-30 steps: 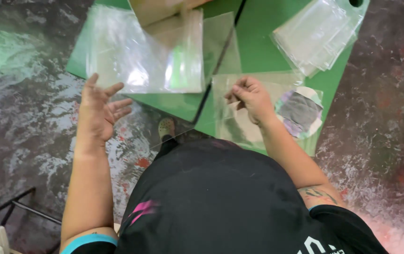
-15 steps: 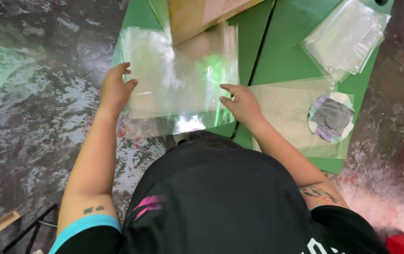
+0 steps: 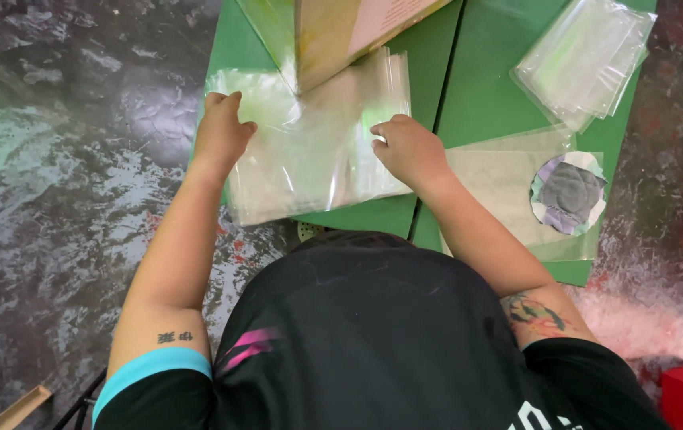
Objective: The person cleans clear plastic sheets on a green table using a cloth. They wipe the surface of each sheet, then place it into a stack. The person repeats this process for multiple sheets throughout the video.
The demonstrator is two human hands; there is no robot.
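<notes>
While both palms press down, the left hand [image 3: 220,131] and right hand [image 3: 407,150] lie flat with fingers loosely curled on the clear plastic sleeve [image 3: 314,151], gripping nothing; it rests on the green table [image 3: 481,87], its near edge overhanging, beside the round disc [image 3: 568,193].

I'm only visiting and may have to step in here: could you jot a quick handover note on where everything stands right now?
Left hand: fingers pressed on the left edge of the clear plastic sleeve.
Right hand: fingers on the sleeve's right part.
The sleeve lies flat on the green table, partly under a cardboard piece.
A stack of clear sleeves sits far right; a round grey disc rests on another clear sleeve nearer.
Done: sleeve laid down. Nothing visibly in it yet.
</notes>
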